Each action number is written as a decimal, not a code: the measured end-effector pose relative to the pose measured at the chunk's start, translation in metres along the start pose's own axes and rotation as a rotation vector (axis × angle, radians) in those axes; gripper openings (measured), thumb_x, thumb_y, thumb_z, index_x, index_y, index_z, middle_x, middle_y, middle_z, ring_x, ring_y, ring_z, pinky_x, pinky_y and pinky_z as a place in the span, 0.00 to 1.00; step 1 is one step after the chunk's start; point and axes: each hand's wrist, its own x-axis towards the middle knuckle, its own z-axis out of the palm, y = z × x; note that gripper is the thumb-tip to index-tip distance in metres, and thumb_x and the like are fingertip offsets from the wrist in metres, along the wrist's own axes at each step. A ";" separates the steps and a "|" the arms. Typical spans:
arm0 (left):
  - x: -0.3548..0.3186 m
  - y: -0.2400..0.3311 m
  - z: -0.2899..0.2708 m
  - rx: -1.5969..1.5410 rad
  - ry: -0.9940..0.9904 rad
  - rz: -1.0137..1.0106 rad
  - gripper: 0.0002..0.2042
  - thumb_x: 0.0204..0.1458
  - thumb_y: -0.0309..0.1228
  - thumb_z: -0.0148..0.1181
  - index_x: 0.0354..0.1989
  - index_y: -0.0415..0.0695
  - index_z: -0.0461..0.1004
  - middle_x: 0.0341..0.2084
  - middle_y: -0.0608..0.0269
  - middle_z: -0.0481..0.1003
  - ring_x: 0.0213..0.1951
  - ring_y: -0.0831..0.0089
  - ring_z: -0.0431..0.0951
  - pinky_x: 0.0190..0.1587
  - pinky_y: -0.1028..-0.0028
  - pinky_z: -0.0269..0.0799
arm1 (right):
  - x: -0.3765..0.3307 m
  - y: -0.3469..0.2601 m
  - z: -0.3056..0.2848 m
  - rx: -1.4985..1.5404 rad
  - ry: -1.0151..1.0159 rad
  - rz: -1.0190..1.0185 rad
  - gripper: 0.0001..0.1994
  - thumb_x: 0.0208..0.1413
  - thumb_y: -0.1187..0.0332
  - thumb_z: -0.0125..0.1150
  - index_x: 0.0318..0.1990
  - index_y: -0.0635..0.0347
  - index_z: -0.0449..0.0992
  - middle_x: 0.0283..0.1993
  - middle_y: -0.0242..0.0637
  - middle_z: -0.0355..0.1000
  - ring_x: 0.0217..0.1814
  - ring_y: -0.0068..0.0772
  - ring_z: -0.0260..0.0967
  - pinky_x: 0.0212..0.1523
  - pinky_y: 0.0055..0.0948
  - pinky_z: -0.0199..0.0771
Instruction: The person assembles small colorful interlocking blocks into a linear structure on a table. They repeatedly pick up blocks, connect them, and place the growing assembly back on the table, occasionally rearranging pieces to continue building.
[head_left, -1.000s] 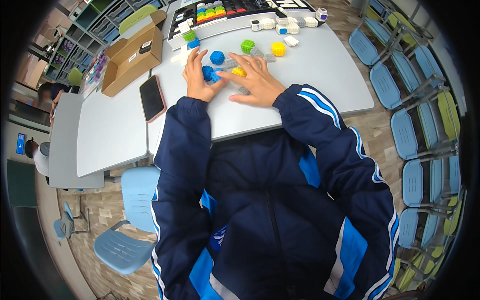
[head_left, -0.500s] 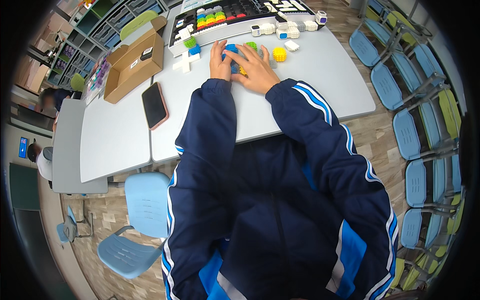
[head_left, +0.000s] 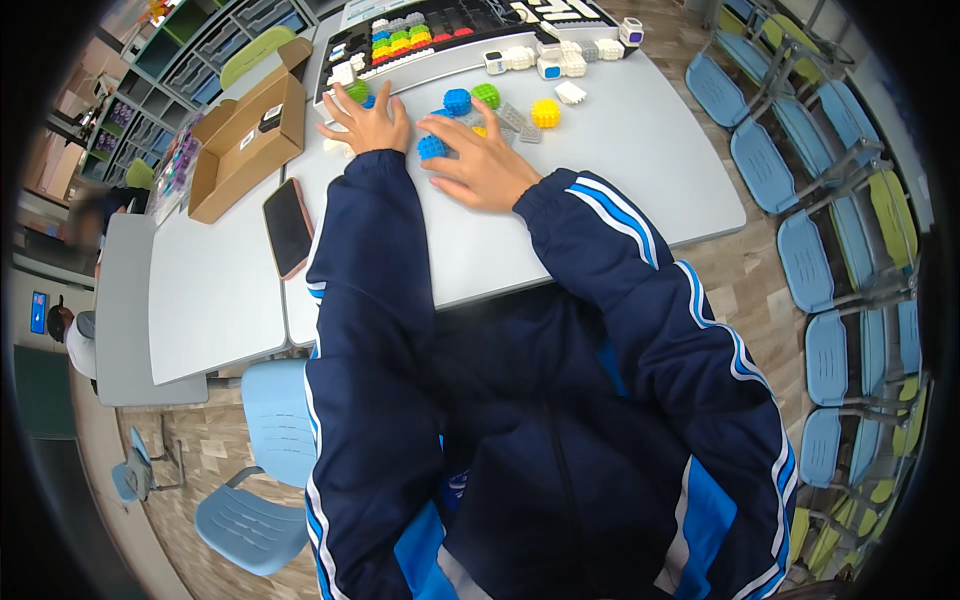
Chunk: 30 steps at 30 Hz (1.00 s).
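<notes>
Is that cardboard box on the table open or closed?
Open: the cardboard box has its flaps spread outward, and its brown inside shows.

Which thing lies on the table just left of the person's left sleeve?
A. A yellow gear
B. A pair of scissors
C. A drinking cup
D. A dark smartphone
D: a dark smartphone lies flat on the table, between the open cardboard box and the left sleeve.

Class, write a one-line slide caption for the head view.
Left hand and right hand spread among coloured studded blocks on a grey table, phone and cardboard box alongside.
</notes>
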 end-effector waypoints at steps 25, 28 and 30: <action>-0.012 0.005 -0.039 -0.631 0.252 0.212 0.18 0.45 0.18 0.65 0.41 0.58 0.83 0.50 0.51 0.62 0.55 0.55 0.67 0.54 0.62 0.67 | -0.014 0.014 0.014 -0.072 -0.031 0.264 0.14 0.58 0.58 0.57 0.50 0.45 0.78 0.65 0.44 0.60 0.71 0.41 0.51 0.68 0.63 0.31; -0.027 0.017 -0.058 -0.793 0.135 0.159 0.17 0.48 0.16 0.63 0.42 0.56 0.83 0.48 0.57 0.58 0.47 0.65 0.74 0.47 0.70 0.73 | -0.014 0.018 0.016 -0.028 0.099 0.326 0.14 0.58 0.57 0.57 0.48 0.47 0.79 0.61 0.41 0.64 0.69 0.37 0.54 0.67 0.60 0.35; -0.033 0.024 -0.069 -0.810 0.082 0.132 0.18 0.52 0.16 0.60 0.46 0.55 0.82 0.49 0.57 0.57 0.48 0.66 0.74 0.49 0.71 0.71 | -0.010 0.019 0.010 0.159 0.221 0.389 0.15 0.59 0.56 0.57 0.49 0.48 0.78 0.59 0.39 0.65 0.66 0.36 0.56 0.66 0.57 0.37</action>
